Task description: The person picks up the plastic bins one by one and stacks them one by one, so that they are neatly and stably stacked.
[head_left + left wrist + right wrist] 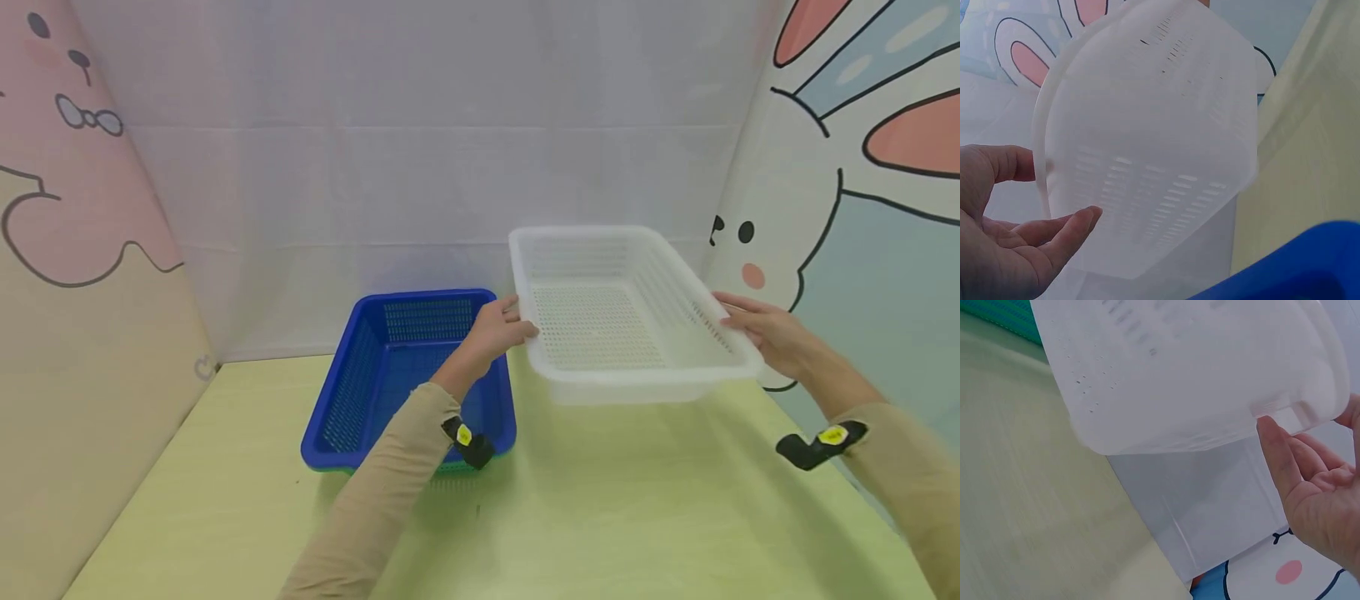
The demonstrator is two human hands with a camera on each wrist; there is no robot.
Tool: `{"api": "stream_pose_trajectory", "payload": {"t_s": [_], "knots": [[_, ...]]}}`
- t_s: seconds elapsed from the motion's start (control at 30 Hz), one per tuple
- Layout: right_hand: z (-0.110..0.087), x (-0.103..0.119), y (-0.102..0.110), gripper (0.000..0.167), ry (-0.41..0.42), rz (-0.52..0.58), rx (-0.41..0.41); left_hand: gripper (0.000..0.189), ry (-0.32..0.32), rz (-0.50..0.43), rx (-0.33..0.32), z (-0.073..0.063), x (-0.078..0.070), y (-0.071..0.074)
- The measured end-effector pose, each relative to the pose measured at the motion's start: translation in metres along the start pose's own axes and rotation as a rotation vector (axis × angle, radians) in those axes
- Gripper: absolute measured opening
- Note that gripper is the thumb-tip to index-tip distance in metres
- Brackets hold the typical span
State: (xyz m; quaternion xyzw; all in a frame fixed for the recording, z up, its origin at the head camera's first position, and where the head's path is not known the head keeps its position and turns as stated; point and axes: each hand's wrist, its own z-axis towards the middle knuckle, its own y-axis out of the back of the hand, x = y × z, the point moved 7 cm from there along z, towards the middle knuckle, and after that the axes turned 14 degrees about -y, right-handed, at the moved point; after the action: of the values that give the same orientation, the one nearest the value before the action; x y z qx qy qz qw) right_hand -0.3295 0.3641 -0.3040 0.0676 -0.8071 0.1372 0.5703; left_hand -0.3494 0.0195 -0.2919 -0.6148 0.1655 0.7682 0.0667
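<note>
White basket [600, 329]: opening upward, long axis pointing forward.

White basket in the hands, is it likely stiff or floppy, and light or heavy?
Probably stiff: the white basket holds its shape with the left hand and right hand gripping opposite sides. Likely light for its size: its walls and base are full of openings.

The white basket [645, 377] is showing smooth, translucent plastic, the blue basket [347, 417] is looking like faintly glossy plastic, the tabletop [600, 500] is appearing matt, and the left sleeve [386, 492] is showing creased cloth
</note>
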Motion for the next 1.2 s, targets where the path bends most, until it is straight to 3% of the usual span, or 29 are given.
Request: {"api": "stream_pose_trajectory", "payload": {"t_s": [0.33, 0.73, 1.0, 1.2], "knots": [[0.012, 0.006, -0.034, 0.034, 0.015, -0.005, -0.036, 0.07, 0.003, 0.058, -0.026, -0.013, -0.007, 0.041], [0.024, 0.015, -0.091, 0.06, 0.048, 0.007, -0.012, 0.068, 0.013, 0.15, -0.052, -0.031, -0.014, 0.095], [0.03, 0.02, -0.124, 0.064, 0.047, 0.017, -0.009, 0.067, -0.015, 0.175, -0.031, -0.038, -0.016, 0.127], [0.041, 0.022, -0.147, 0.064, 0.032, -0.037, -0.042, 0.063, -0.037, 0.195, -0.044, -0.049, -0.017, 0.152]]}}
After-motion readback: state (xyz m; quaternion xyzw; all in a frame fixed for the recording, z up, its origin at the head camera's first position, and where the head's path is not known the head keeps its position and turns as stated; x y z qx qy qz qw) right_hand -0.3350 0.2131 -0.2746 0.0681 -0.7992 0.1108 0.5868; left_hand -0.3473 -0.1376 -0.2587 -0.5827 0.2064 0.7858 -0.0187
